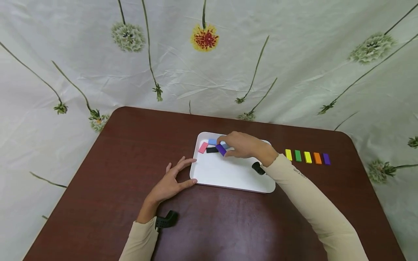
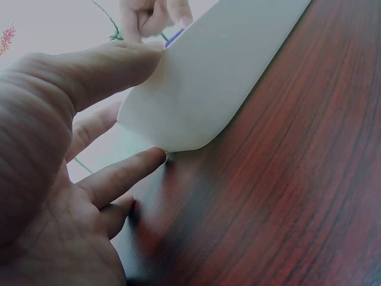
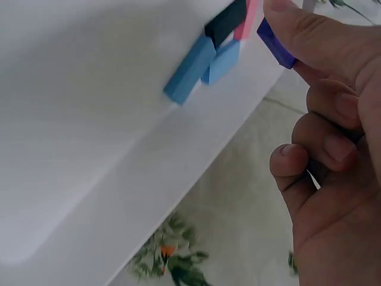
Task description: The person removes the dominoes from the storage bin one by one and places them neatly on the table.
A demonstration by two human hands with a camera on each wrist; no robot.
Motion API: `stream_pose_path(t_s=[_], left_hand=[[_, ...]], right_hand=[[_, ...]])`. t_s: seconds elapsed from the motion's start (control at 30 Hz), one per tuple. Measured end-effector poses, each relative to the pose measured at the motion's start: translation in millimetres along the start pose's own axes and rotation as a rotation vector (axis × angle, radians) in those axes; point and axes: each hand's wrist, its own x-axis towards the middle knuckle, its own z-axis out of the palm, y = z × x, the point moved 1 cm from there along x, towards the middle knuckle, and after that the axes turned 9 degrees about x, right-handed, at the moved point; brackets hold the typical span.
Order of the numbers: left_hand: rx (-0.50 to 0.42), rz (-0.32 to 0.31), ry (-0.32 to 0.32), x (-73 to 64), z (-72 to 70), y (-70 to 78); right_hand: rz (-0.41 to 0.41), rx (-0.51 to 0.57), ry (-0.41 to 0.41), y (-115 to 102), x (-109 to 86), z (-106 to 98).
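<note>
My right hand [image 1: 243, 145] pinches a purple block [image 1: 221, 150] between thumb and fingers, over the white tray [image 1: 225, 174]. In the right wrist view the purple block [image 3: 275, 44] is held up apart from the others. In the tray lie a pink block [image 1: 203, 147], a black block [image 1: 212, 149] and a light blue block [image 1: 212, 141]; a second blue block [image 3: 190, 70] shows in the right wrist view. My left hand [image 1: 171, 183] rests its fingertips and thumb against the tray's left end, fingers spread and fairly straight.
Right of the tray on the brown table [image 1: 107, 174], a row holds yellow [image 1: 288, 154], green [image 1: 298, 156], another yellow [image 1: 307, 157], orange [image 1: 317, 158] and purple [image 1: 326, 159] blocks. A flowered cloth [image 1: 183, 61] hangs behind the table.
</note>
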Motion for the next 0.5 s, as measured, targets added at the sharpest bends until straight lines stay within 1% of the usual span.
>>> stream_pose_path(t_s=[0.13,0.23,0.37,0.5], left_hand=[[0.000,0.005,-0.001,0.2,0.5,-0.3],[0.001,0.007,0.000,0.1,0.5,-0.3],[0.001,0.004,-0.003,0.4,0.6,0.1],[0.006,0.001,-0.003,1.4,1.4,0.7]], right_hand=[[0.062,0.045,0.059,9.3,-21.4,-8.8],[0.089,0.063,0.094,16.3,-40.0,-17.1],[0.070,0.065,0.141,29.0,-66.8,-26.6],[0.076,0.055,0.181,45.6,-95.6,-29.8]])
